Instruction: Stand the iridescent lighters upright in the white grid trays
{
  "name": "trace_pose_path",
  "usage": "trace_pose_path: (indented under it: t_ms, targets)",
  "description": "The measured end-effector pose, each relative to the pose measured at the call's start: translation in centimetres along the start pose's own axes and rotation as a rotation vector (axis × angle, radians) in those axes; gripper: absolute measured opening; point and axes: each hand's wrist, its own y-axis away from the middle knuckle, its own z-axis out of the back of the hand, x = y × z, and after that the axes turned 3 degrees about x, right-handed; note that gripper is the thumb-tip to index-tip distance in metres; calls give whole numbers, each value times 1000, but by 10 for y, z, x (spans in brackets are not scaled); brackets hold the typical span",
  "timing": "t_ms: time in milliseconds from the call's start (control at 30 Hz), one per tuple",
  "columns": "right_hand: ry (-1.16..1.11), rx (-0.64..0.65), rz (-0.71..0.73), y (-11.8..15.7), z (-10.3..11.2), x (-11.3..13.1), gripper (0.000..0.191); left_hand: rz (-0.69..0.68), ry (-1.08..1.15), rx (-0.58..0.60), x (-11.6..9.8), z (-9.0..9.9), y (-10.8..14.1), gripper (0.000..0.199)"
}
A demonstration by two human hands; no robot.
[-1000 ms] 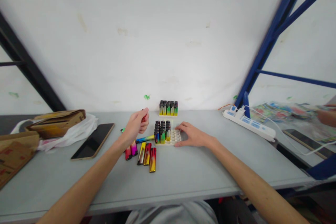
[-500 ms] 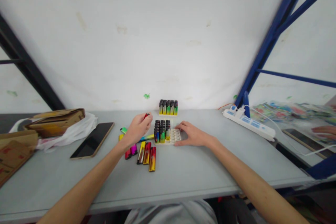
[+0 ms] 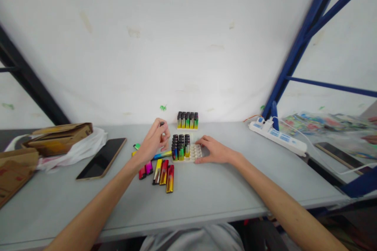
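Note:
My left hand (image 3: 154, 139) is closed on a lighter, whose dark end (image 3: 161, 124) shows between the fingers, left of a white tray (image 3: 194, 153). Several upright lighters (image 3: 181, 150) fill the tray's left part; round holes show at its right. My right hand (image 3: 213, 150) touches the tray's right side, fingers spread. Loose lighters lie left and in front of the tray, among them a red-and-yellow one (image 3: 170, 179), a yellow one (image 3: 157, 170) and a magenta one (image 3: 149, 167). Behind stands a second block of upright lighters (image 3: 187, 120).
A phone (image 3: 102, 158) lies at the left beside a white plastic bag (image 3: 79, 153) and cardboard boxes (image 3: 61, 137). At the right are a power strip (image 3: 278, 138), a blue frame (image 3: 297, 51), another phone (image 3: 341, 157) and part of another person's hand (image 3: 370, 139).
My left hand has turned and risen slightly with the lighter; its reddish part no longer shows, only a dark end. My right hand stays at the tray. The view has shifted a little.

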Motion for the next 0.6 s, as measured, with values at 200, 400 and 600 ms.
trace_pose_path:
  t_ms: [200, 400, 600]
  targets:
    - [1, -4, 4, 0, 0, 0, 71, 58, -43, 48, -5, -9, 7, 24]
    - [-3, -8, 0, 0, -1, -1, 70, -221, -339, 109, -17, -19, 12, 24]
    - [9, 0, 3, 0, 0, 0, 69, -429, -806, 276, 3, -21, 8, 18]
